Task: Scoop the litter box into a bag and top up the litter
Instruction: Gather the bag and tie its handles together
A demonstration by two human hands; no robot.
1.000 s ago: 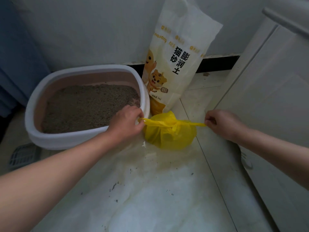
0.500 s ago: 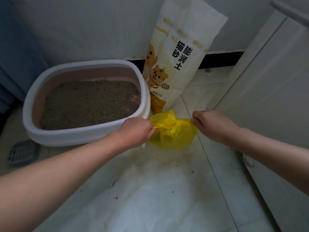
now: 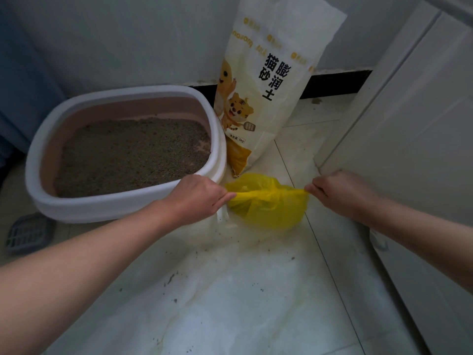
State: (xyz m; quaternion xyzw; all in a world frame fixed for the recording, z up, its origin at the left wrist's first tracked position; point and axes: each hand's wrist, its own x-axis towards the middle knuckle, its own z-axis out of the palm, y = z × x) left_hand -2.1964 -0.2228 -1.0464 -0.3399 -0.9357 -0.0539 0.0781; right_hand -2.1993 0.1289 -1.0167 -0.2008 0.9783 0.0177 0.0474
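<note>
Hands apart again since half a second ago: my left hand (image 3: 197, 198) and right hand (image 3: 337, 192) pinch the crinkled yellow plastic bag (image 3: 266, 208) by its ends, cinching a second knot; waste sealed, I judge.

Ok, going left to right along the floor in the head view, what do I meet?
In order: grey slotted scoop → litter box → left hand → yellow bag → right hand → white cabinet.

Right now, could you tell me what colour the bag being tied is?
Yellow: the bag shows best in the head view.
</note>
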